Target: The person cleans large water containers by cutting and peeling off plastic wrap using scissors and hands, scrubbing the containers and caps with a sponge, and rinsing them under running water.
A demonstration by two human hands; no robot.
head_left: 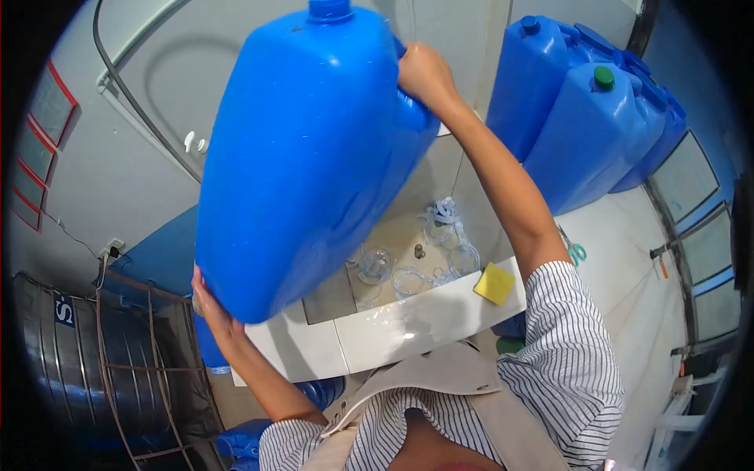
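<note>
head view: both hands' grip (424, 77) holds the blue jug (302, 157), hiding part of the sink (326, 302).

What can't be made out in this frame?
Head view, all:
Blue container: contents, hidden by its walls.
Its cap: top cut off by the upper edge.
Left hand: some fingers, behind the container.
Right hand: fingertips, behind its grip.
Basin: far left part, behind the container.

- Large blue jerrycan (302, 157), smooth, glossy plastic, its surface marked with small pale flecks.
- Blue cap (330, 10) on its neck, partly cut off by the view's top edge.
- Tilted, cap end up, held up between both hands, hiding part of the tiled basin (345, 337).
</note>
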